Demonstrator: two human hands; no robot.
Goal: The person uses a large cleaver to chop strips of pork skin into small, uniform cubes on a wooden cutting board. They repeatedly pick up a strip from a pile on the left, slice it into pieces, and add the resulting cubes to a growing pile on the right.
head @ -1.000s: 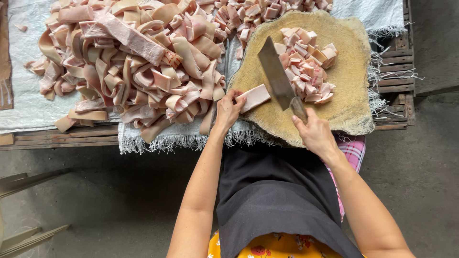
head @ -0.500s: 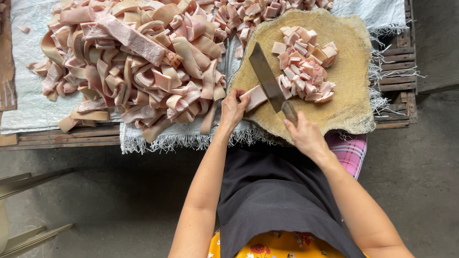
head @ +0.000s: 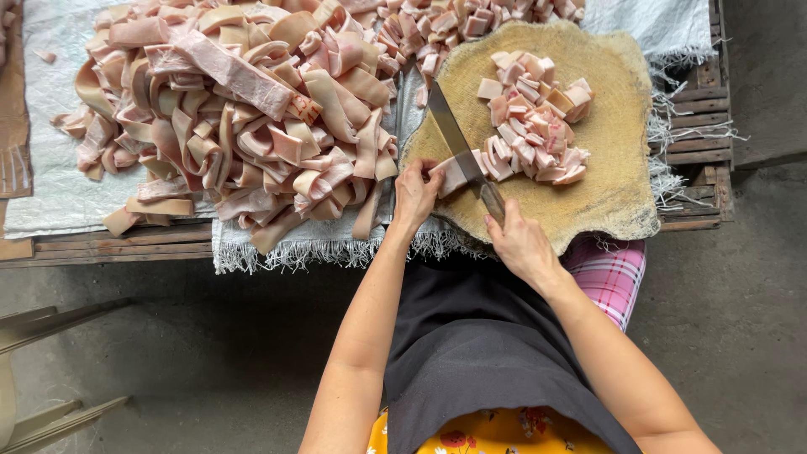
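Head view: your left hand (head: 416, 192) fingers pinch the soft, slippery strip (head: 451, 175) at the board's (head: 618, 143) eight o'clock. Your right hand (head: 521, 244) fingers wrap the knife (head: 461, 151); grip the strip near its uncut end.

Soft, even daylight, faint shadows, sharp focus, no glare.

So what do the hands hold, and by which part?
Right hand holds the knife by its handle; left hand pins the meat strip at its near end.

strips pile (head: 244, 118) left | chopping block (head: 609, 181) right | cubes (head: 534, 118) on block
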